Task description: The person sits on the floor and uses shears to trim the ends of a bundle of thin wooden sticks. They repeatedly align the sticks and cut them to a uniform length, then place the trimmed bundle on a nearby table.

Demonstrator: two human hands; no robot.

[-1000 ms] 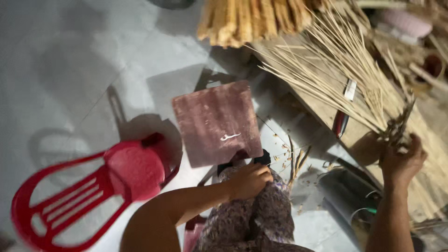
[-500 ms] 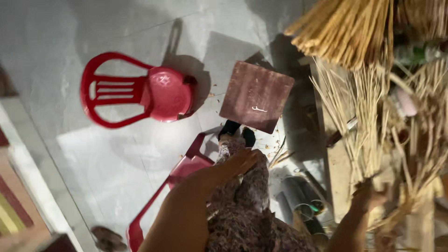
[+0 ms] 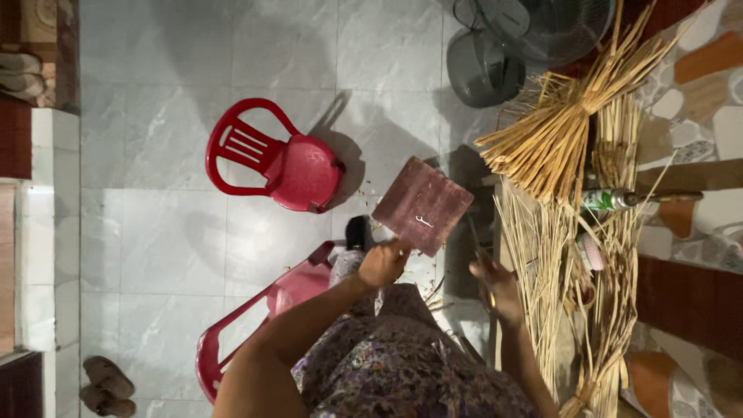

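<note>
My left hand lies on my knee with its fingers curled, at the near corner of a brown square board that has a small white mark on it. My right hand is closed around a thin, dark stick-like piece at the edge of the straw-coloured reeds spread on a low bench. A tied bundle of reeds lies above them. My patterned clothing fills the bottom of the view.
One red plastic chair lies tipped on the grey tiled floor; a second red chair is under me. A fan and a dark wire guard stand at the top. A green can lies among reeds. Sandals sit bottom left.
The view has swung further left and back, showing more floor, the fan and sandals. My right hand has come up from the reeds toward the board; my left hand stays on my knee.
</note>
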